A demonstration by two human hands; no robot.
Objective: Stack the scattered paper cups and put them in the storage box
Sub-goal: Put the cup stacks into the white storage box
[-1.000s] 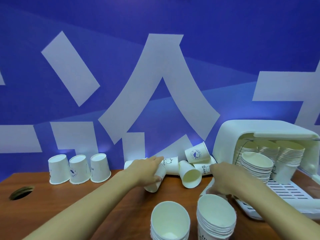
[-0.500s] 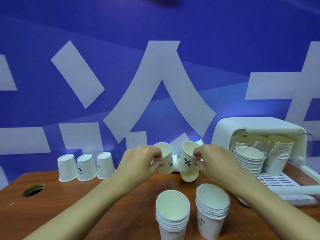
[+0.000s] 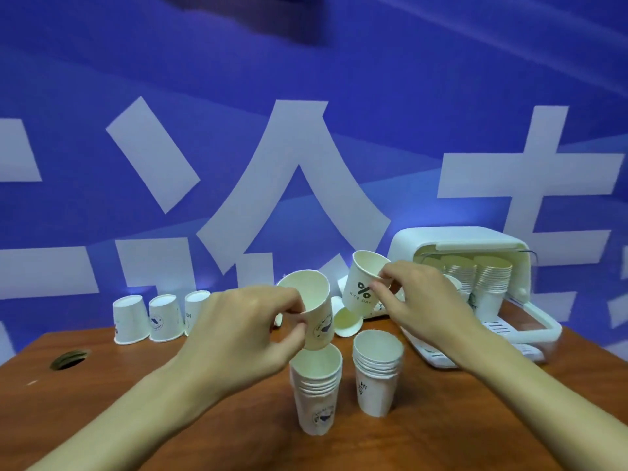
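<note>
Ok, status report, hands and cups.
Left hand pinches a cup over the left stack. Right hand pinches the percent cup, aloft. Nothing between cups and stacks.

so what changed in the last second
Each hand took a cup from the loose pile and lifted it. The left hand has its cup over the left stack; the right hand holds the % cup up. Right stack, three upturned cups and storage box stayed put.
</note>
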